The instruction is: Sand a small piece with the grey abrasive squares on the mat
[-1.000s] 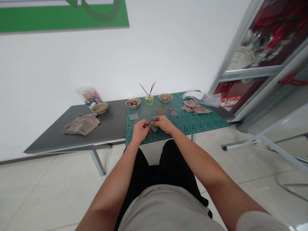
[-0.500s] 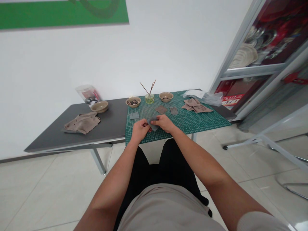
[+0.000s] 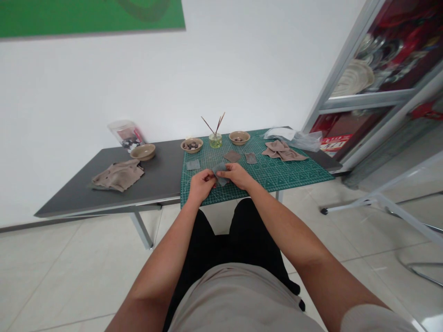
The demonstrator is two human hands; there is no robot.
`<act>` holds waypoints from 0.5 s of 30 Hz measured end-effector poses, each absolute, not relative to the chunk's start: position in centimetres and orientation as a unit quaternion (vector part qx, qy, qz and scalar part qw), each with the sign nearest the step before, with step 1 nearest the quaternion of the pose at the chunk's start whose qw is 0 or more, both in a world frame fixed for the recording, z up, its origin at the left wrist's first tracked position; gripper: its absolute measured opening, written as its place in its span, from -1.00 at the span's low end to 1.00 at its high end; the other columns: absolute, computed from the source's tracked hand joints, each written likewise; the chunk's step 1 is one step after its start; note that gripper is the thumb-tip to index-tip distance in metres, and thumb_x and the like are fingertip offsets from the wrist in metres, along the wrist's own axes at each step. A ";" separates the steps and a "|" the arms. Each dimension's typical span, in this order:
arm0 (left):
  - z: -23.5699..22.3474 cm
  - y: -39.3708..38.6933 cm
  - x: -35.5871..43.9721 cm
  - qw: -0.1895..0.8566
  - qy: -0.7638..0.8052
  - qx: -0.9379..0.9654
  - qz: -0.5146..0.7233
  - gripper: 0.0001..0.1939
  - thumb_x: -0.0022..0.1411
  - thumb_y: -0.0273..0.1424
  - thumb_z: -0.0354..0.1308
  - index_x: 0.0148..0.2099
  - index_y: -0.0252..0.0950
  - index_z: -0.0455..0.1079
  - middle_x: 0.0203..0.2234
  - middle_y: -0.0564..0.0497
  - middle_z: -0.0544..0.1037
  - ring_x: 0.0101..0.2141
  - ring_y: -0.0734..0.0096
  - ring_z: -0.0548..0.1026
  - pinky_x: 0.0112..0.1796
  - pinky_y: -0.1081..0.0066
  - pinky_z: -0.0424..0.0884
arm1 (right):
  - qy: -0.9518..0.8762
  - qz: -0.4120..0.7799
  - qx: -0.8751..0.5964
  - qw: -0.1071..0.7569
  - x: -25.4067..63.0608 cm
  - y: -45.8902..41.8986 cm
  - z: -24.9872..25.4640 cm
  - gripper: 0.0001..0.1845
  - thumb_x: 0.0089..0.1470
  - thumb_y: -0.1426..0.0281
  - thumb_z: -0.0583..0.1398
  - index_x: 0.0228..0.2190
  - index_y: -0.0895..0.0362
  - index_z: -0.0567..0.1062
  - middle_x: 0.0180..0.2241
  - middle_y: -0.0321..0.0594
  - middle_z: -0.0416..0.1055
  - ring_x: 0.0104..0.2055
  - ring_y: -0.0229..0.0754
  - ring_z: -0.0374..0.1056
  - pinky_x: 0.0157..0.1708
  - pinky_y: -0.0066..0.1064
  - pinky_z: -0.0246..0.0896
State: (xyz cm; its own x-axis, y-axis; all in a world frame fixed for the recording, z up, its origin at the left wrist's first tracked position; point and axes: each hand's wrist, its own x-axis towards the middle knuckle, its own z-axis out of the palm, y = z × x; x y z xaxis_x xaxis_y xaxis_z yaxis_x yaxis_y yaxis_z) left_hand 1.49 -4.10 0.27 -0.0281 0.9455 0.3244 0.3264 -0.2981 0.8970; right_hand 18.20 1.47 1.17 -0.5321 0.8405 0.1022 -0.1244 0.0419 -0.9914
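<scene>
A small grey piece of cloth (image 3: 220, 168) is held up just above the green cutting mat's near edge. My right hand (image 3: 238, 176) grips it from the right, thumb across its face. My left hand (image 3: 201, 185) is closed in a pinch at the cloth's left side; whatever lies between its fingertips is too small to make out. Flat on the mat beyond my hands lie a light grey square (image 3: 193, 165), a brown patch (image 3: 232, 156) and a grey-brown rectangular patch (image 3: 251, 158).
The cutting mat (image 3: 287, 173) covers the table's right part. Along its back stand a bowl of dark pieces (image 3: 191, 145), a glass jar with thin sticks (image 3: 215, 141) and another bowl (image 3: 239, 138). Brown cloths (image 3: 119, 176) and a bowl (image 3: 143, 152) lie left; cloth (image 3: 282, 151) and plastic bag (image 3: 308, 141) right.
The grey cloth has turned slightly and now sits a little higher between my hands. Both hands stay close together in nearly the same place.
</scene>
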 end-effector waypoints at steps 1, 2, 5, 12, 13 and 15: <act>0.4 -4.2 1.5 0.285 0.511 0.634 0.506 -0.93 0.07 -0.45 0.14 -0.46 -0.24 0.35 -0.66 0.17 0.42 -0.58 0.49 0.42 -0.48 0.47 0.31 | -0.610 0.629 -0.292 0.383 18.1 1.5 1.2 -0.56 -0.21 0.12 0.45 -0.38 0.21 0.59 -0.51 -0.28 0.49 -0.54 -0.34 0.27 -0.56 -0.48 0.07; 0.6 -4.2 1.5 0.262 0.514 0.643 0.504 -0.92 0.07 -0.45 0.14 -0.46 -0.24 0.37 -0.65 0.16 0.40 -0.57 0.50 0.39 -0.47 0.47 0.29 | -0.609 0.633 -0.289 0.380 18.1 1.4 1.3 -0.56 -0.20 0.12 0.45 -0.37 0.21 0.60 -0.49 -0.28 0.50 -0.52 -0.33 0.29 -0.53 -0.48 0.11; 0.9 -4.3 1.6 0.189 0.519 0.675 0.490 -0.93 0.06 -0.47 0.16 -0.45 -0.24 0.44 -0.59 0.13 0.39 -0.50 0.48 0.38 -0.42 0.46 0.27 | -0.604 0.648 -0.282 0.368 18.1 1.4 1.3 -0.55 -0.21 0.12 0.45 -0.35 0.21 0.62 -0.45 -0.25 0.54 -0.46 -0.30 0.34 -0.42 -0.44 0.22; 0.9 -4.5 1.8 0.181 0.544 0.676 0.464 -0.92 0.05 -0.50 0.14 -0.45 -0.24 0.41 -0.56 0.11 0.44 -0.46 0.43 0.44 -0.39 0.45 0.32 | -0.594 0.651 -0.287 0.375 18.1 1.7 0.8 -0.54 -0.29 0.15 0.48 -0.41 0.24 0.62 -0.50 -0.24 0.52 -0.48 -0.28 0.35 -0.42 -0.43 0.24; 0.8 -4.5 1.8 0.188 0.543 0.673 0.465 -0.92 0.06 -0.49 0.15 -0.46 -0.24 0.40 -0.57 0.11 0.45 -0.47 0.43 0.44 -0.40 0.45 0.33 | -0.594 0.653 -0.284 0.373 18.1 1.8 0.7 -0.53 -0.30 0.14 0.48 -0.41 0.24 0.62 -0.51 -0.24 0.52 -0.49 -0.27 0.36 -0.43 -0.43 0.24; 0.8 -4.5 1.7 0.208 0.539 0.667 0.471 -0.92 0.07 -0.46 0.16 -0.47 -0.24 0.40 -0.57 0.12 0.46 -0.49 0.44 0.46 -0.42 0.46 0.33 | -0.594 0.656 -0.277 0.374 18.2 1.9 0.6 -0.53 -0.29 0.14 0.48 -0.41 0.24 0.62 -0.51 -0.24 0.53 -0.50 -0.28 0.36 -0.44 -0.44 0.24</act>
State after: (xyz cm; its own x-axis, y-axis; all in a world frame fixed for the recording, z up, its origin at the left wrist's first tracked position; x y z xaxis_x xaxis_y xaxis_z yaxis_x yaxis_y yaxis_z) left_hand 1.73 -4.55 0.77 -0.0247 0.9147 0.4033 0.5235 -0.3318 0.7847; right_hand 18.18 1.90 0.61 -0.5669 0.8199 0.0804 -0.1603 -0.0140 -0.9870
